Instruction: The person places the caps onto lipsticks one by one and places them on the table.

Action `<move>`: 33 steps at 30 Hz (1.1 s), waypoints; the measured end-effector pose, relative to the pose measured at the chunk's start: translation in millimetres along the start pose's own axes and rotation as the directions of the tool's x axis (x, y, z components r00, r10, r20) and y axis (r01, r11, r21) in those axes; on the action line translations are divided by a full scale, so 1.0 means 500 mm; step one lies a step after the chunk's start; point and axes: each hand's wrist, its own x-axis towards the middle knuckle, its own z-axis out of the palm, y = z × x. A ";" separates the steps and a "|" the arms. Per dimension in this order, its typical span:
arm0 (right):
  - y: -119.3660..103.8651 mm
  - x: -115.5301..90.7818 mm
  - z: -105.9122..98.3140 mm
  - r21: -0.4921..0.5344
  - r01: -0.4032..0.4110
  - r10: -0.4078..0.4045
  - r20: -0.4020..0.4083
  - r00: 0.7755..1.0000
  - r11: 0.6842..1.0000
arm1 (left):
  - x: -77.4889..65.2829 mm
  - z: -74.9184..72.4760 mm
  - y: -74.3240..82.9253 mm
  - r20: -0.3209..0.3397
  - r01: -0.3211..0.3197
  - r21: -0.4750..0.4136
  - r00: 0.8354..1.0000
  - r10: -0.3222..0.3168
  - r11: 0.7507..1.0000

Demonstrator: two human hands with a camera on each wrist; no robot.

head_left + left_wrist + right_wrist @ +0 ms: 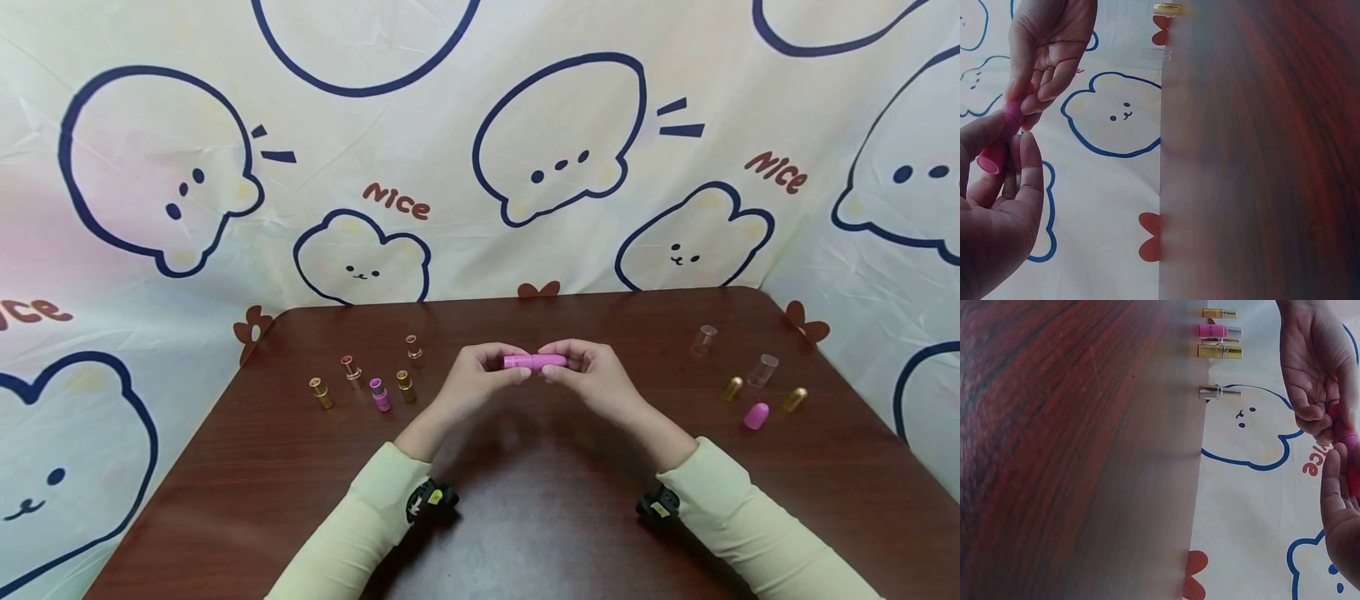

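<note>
Left hand [478, 372] and right hand [596, 375] pinch pink tube [535, 362], caps [757, 416] right of it; likely uncapping, next needs straight pull.

Held lipstick [534, 362] is showing pink. Table [517, 550] is showing reddish brown with dark grain. Cream backdrop [450, 167] is wearing blue-outlined bears [562, 125], brown lettering [397, 202]. Sleeves [360, 508] are showing pale yellow. Two caps [796, 399] are gleaming gold.
</note>
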 end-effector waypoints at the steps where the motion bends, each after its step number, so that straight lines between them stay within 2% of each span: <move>1: 0.000 0.000 0.000 0.000 -0.005 0.005 -0.003 1.000 1.000 | 0.000 0.000 0.000 0.000 0.001 -0.004 1.000 -0.001 1.000; 16: 0.003 0.003 0.011 0.015 -0.025 0.026 -0.011 1.000 1.000 | -0.005 0.000 -0.001 -0.018 0.031 -0.009 0.999 -0.031 0.999; 26: 0.001 0.005 0.015 0.055 -0.032 0.030 0.035 0.999 0.998 | -0.016 -0.014 -0.004 0.006 0.056 0.018 0.998 -0.057 0.998; 33: -0.003 0.010 0.008 0.058 -0.028 0.026 0.035 0.999 0.998 | -0.025 -0.032 -0.005 -0.029 0.057 0.046 0.998 -0.056 0.997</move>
